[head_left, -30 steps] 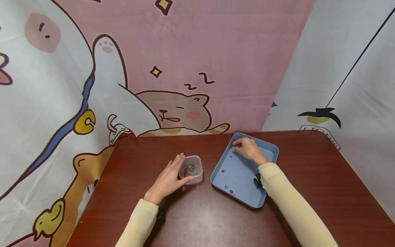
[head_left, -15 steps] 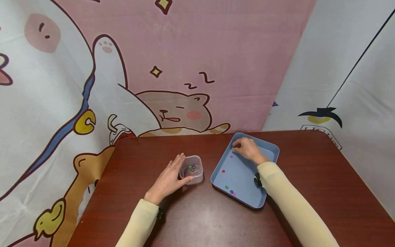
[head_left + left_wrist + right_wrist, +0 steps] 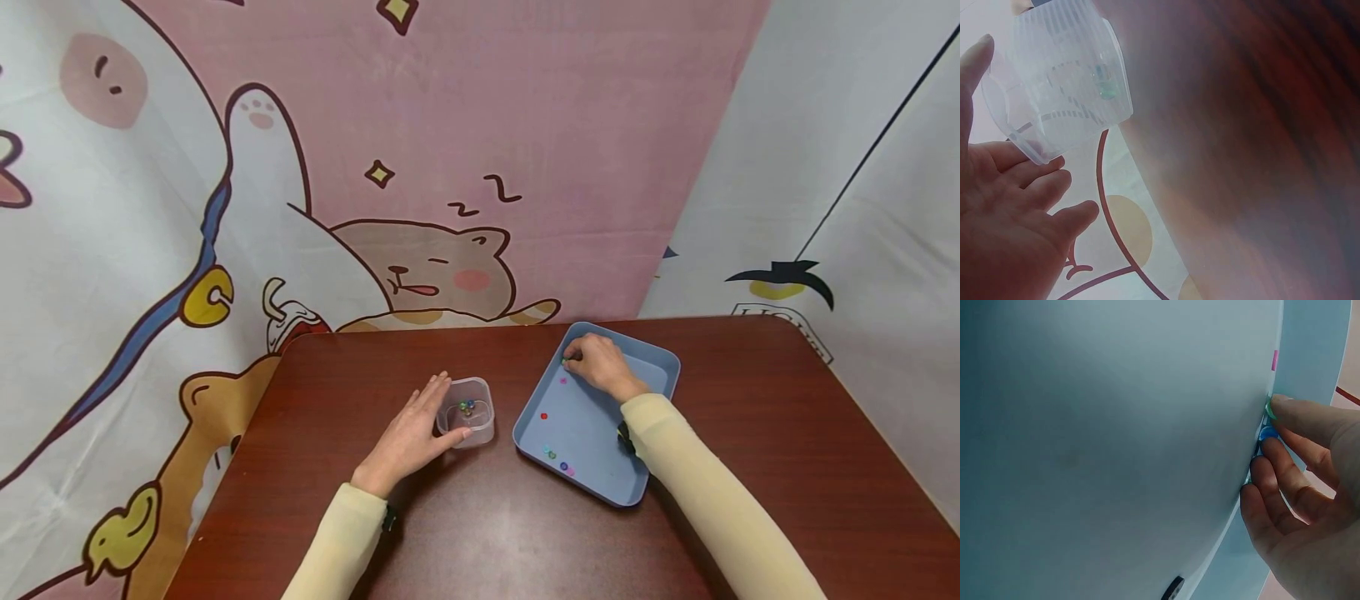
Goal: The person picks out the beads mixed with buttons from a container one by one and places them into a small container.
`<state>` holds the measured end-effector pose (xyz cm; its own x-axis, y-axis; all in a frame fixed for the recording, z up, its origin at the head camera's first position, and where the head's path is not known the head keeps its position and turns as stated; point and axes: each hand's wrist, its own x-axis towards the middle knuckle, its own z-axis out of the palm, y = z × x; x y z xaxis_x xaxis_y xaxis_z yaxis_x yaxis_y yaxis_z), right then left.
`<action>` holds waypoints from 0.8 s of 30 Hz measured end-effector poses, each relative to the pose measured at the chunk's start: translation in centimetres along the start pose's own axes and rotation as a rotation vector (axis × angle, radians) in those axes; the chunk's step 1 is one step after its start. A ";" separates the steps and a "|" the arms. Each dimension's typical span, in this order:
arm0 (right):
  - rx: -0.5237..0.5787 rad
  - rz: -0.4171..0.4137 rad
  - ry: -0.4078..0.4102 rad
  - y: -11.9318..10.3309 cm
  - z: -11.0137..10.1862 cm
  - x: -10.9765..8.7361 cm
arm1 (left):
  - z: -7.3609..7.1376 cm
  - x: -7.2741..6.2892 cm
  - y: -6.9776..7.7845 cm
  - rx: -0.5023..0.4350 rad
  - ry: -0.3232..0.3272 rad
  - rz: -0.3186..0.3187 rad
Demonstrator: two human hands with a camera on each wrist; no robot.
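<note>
My left hand (image 3: 408, 435) rests against a small clear plastic box (image 3: 483, 429), its fairly straight fingers and thumb at two sides. Several small marbles (image 3: 467, 407) lie in the box. My right hand (image 3: 603, 362) reaches into a blue-grey tray (image 3: 600, 450), fingertips at the tray's left wall near the far corner. In the right wrist view, the thumb tip touches a small green piece (image 3: 1270, 408). Just below, another fingertip meets a round, translucent blue marble (image 3: 1269, 432). Whether either piece is pinched is unclear; the fingertips partly cover both.
More small pieces lie in the tray: a pink one (image 3: 563, 381), a red one (image 3: 543, 416) and a group by the near edge (image 3: 564, 466). A black disc (image 3: 1173, 588) shows in the right wrist view. A brown table (image 3: 480, 533) meets a printed cloth (image 3: 600, 167) behind.
The right hand's thumb and index finger have drawn closer together at the tray wall. My left hand and the box have stayed in place.
</note>
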<state>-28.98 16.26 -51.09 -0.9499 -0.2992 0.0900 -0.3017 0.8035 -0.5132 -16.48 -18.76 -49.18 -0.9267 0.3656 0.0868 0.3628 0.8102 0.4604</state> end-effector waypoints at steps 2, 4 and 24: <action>0.002 -0.006 0.002 0.0 0.0 0.0 | 0.0 0.0 0.0 0.002 -0.007 -0.005; 0.009 -0.017 0.005 0.0 -0.1 -0.1 | 0.0 0.0 0.0 0.005 -0.009 -0.007; 0.154 0.008 0.051 -1.7 -2.1 -2.0 | -0.1 0.1 0.0 0.002 -0.005 -0.013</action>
<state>-26.74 16.53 -48.61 -0.9564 -0.2634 0.1264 -0.2816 0.7160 -0.6387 -16.56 -18.74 -49.11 -0.9310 0.3569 0.0767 0.3507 0.8158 0.4599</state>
